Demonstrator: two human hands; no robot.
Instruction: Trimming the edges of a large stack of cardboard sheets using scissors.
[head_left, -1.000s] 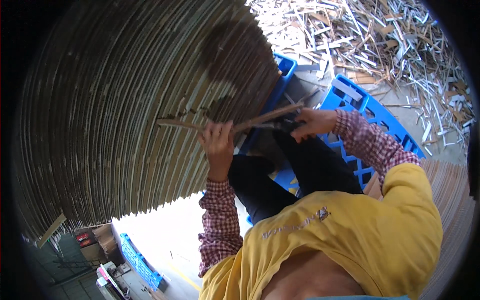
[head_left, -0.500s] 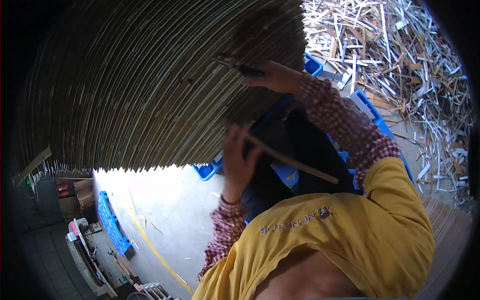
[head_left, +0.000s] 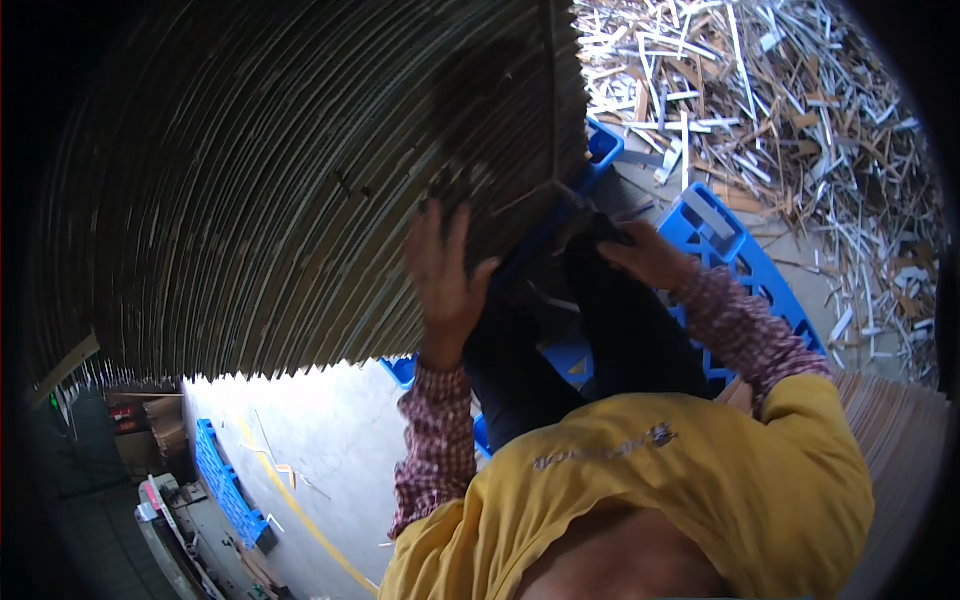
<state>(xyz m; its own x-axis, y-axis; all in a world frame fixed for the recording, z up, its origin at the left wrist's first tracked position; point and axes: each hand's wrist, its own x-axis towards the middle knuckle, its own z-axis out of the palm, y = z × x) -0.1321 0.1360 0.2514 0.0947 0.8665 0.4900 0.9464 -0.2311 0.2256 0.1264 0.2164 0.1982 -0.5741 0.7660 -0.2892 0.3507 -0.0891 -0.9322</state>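
My left hand (head_left: 445, 280) is open, its fingers stretched up against the ridged side of a tall stack of cardboard sheets (head_left: 270, 210). No held thing shows in it. Over my legs, to the right of the stack's lower corner, my right hand (head_left: 648, 256) is closed round a black-handled tool (head_left: 608, 230). Its working end is blurred against the dark background, so its exact kind is unclear. A dark narrow band (head_left: 550, 90) runs down the stack near its right edge, and a thin pale line (head_left: 525, 198) slants away from its lower end.
Blue plastic pallets (head_left: 745, 255) stand at the right and under the stack. A large heap of cardboard offcuts (head_left: 760, 110) covers the floor at the far right. More stacked sheets (head_left: 890, 440) are at lower right. Another blue pallet (head_left: 228, 485) and a machine (head_left: 175, 525) sit at lower left.
My right hand has drawn the tool back from the stack's face, down and right. My left hand has risen to the stack. The brown strip by it is no longer visible.
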